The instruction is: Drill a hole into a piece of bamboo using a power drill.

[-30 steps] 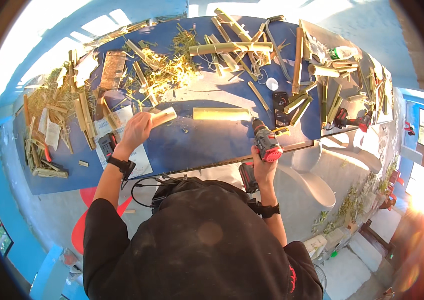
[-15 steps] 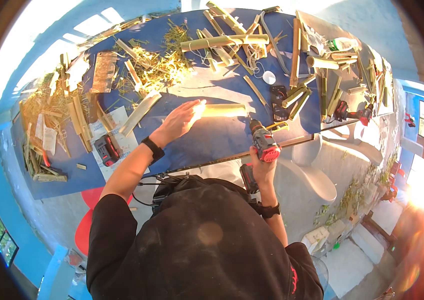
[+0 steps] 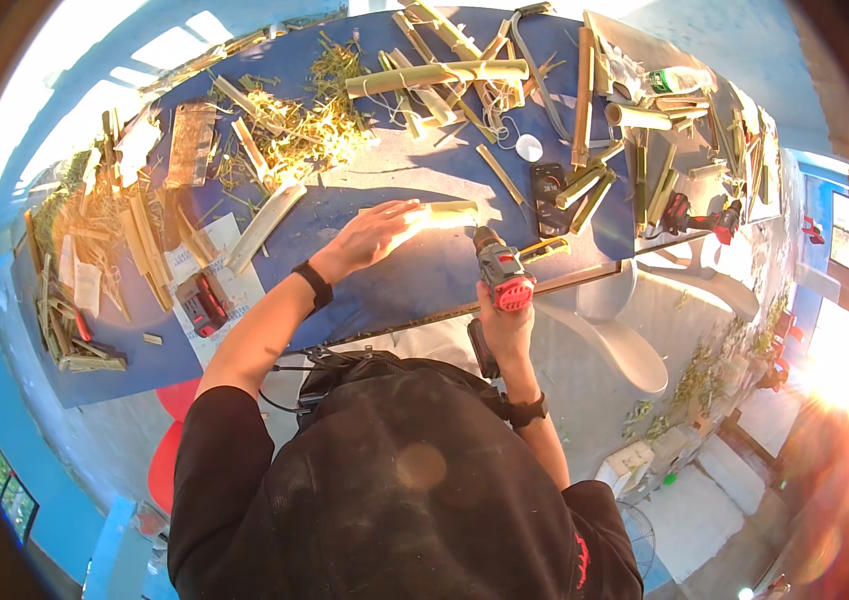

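A pale split bamboo piece (image 3: 453, 212) lies in sunlight on the blue-topped table (image 3: 365, 290). My left hand (image 3: 377, 240) rests over its left part, fingers together and hiding that part of it. In my right hand (image 3: 509, 325) is a cordless drill (image 3: 507, 275), gripped by the handle, its chuck turned toward the right end of the bamboo. Whether the bit touches the bamboo is too small and bright to tell. A yellow-handled tool (image 3: 546, 249) lies just right of the drill, near a dark phone-like object (image 3: 550, 200).
Bamboo poles (image 3: 435, 77) are heaped at the far side, beside shavings (image 3: 310, 135). Left on the table are a red-black battery-like block (image 3: 203, 303) and bamboo strips (image 3: 150, 245). A second drill (image 3: 705, 220) and a bottle (image 3: 680, 80) lie right. A pale chair (image 3: 625, 350) stands near the table edge.
My left hand has shifted right along the bamboo, covering more of it. The drill has moved slightly left and away from me, its chuck nearer the bamboo's end. The whole view has shifted a little.
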